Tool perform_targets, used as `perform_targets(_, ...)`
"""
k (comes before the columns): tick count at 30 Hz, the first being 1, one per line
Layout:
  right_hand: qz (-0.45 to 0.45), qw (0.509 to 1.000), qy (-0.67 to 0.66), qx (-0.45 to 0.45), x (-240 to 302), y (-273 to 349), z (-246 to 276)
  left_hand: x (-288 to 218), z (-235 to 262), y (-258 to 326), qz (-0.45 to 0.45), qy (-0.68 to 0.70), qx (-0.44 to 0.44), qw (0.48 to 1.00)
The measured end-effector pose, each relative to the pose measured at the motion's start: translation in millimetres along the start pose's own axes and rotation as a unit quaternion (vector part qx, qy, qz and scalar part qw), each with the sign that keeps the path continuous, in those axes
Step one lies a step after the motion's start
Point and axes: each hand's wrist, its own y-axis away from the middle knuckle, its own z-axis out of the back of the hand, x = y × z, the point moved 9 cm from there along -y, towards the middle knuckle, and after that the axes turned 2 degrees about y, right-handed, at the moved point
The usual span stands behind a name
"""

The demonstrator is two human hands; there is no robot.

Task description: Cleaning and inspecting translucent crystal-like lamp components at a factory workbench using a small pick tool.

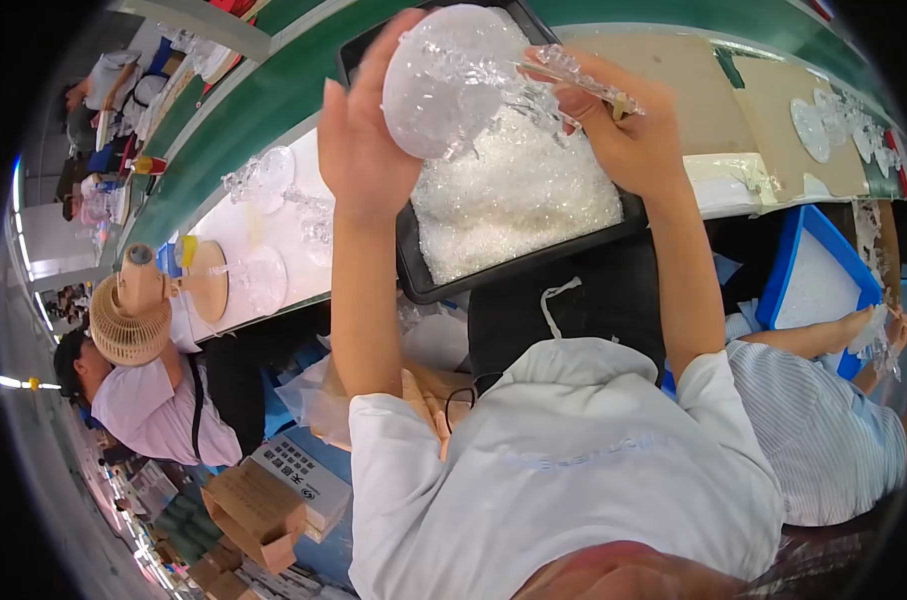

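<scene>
- Clear ornament [513, 82] with round translucent base [438, 85]: held up over black tray [410, 255] of clear granules [518, 210].
- Right hand [625, 130]: thumb and fingers pinched on ornament's branchy end.
- Left hand [371, 155]: palm side at base, thumb spread free; fingers partly hidden behind it, can't tell grip.
- More clear ornaments [273, 178] on white bench top [307, 160] left of tray, beige fan [133, 315] near them.

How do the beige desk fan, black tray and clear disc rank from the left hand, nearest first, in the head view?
1. Clear disc: at the left hand, to its right.
2. Black tray: beneath, to the right.
3. Beige desk fan: well left.
</scene>
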Motion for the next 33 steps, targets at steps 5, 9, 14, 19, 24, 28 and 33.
perform_targets(5,-0.128,0.991,0.040,-0.012,-1.4,-14.3,-3.5,-2.3,-1.5,4.7,-0.054,-0.114,-0.063,0.990)
perform_targets(9,-0.189,0.974,0.026,-0.119,4.2,-3.1,-4.5,-6.3,-5.9,12.9,-0.101,-0.061,-0.042,0.992)
perform_targets(14,-0.106,0.975,-0.032,-0.195,6.5,14.7,-6.2,3.5,-0.8,21.9,-0.134,-0.146,-0.096,0.975)
perform_targets(19,-0.113,0.976,-0.009,-0.187,9.9,27.6,-13.2,-0.1,-3.7,24.4,-0.153,-0.287,-0.109,0.939)
perform_targets(24,-0.085,0.977,0.012,-0.198,11.3,31.5,-11.6,-4.7,-4.3,27.8,-0.167,-0.349,-0.154,0.909)
perform_targets(28,-0.125,0.964,0.008,-0.234,13.0,32.3,-9.1,-8.4,-5.5,32.6,-0.160,-0.384,-0.158,0.896)
perform_targets(33,-0.118,0.970,-0.010,-0.211,8.7,36.7,-8.1,-10.8,-6.8,33.8,-0.156,-0.392,-0.164,0.891)
